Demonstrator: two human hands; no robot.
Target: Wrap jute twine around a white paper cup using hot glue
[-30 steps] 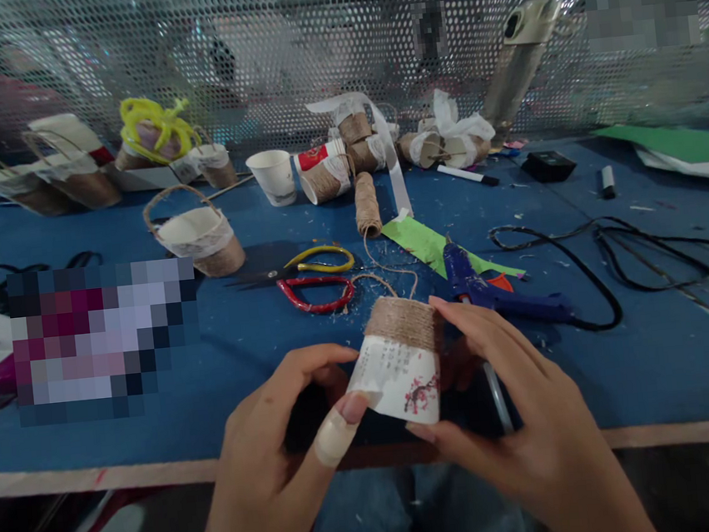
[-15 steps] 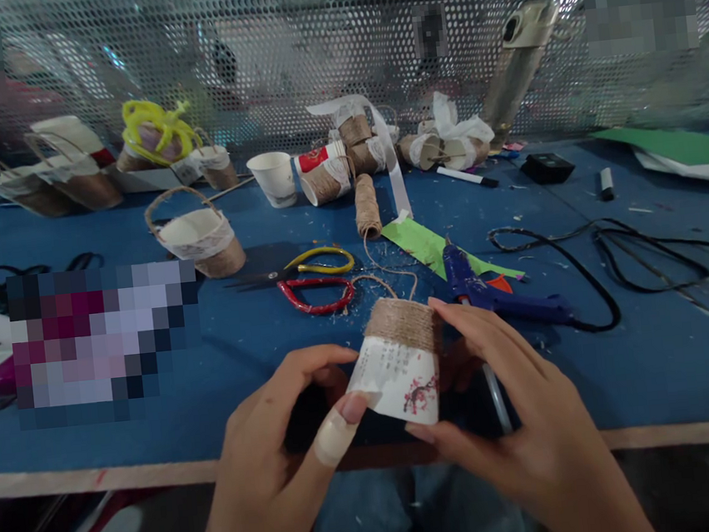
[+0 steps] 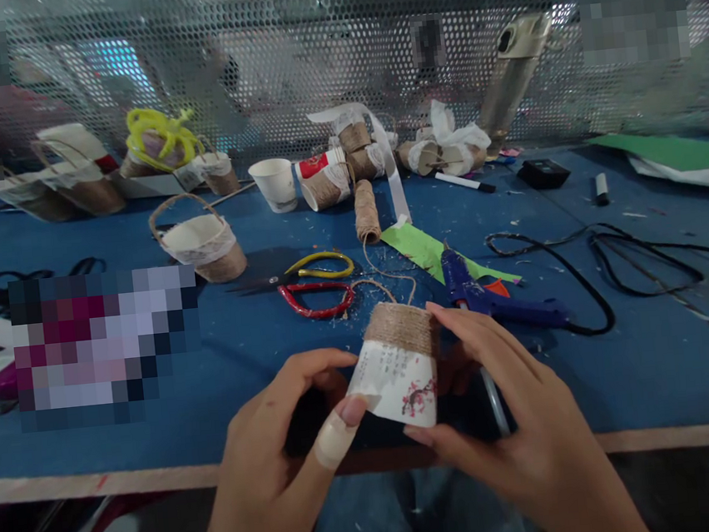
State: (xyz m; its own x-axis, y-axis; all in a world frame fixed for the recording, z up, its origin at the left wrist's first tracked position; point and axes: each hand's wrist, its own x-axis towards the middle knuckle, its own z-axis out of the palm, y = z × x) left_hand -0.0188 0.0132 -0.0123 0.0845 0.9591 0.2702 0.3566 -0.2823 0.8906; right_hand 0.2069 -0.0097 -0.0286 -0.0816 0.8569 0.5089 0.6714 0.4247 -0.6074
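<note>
Near-left of the glue gun (image 3: 487, 302), the left hand (image 3: 284, 444) and right hand (image 3: 523, 417) are gripping a partly twine-wrapped paper cup (image 3: 400, 379), fingers bracing opposite sides, likely steadying it.

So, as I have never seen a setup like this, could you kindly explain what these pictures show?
Of course. There is no machine here: a person works with two bare hands, and every picture comes from one camera worn on the head, looking forward and down. The left hand and right hand together hold a paper cup, with twine wound around its upper part as held. On the blue table lie scissors, a glue gun, a green paper strip and a twine spool. Further left stands a twine-handled basket.
</note>
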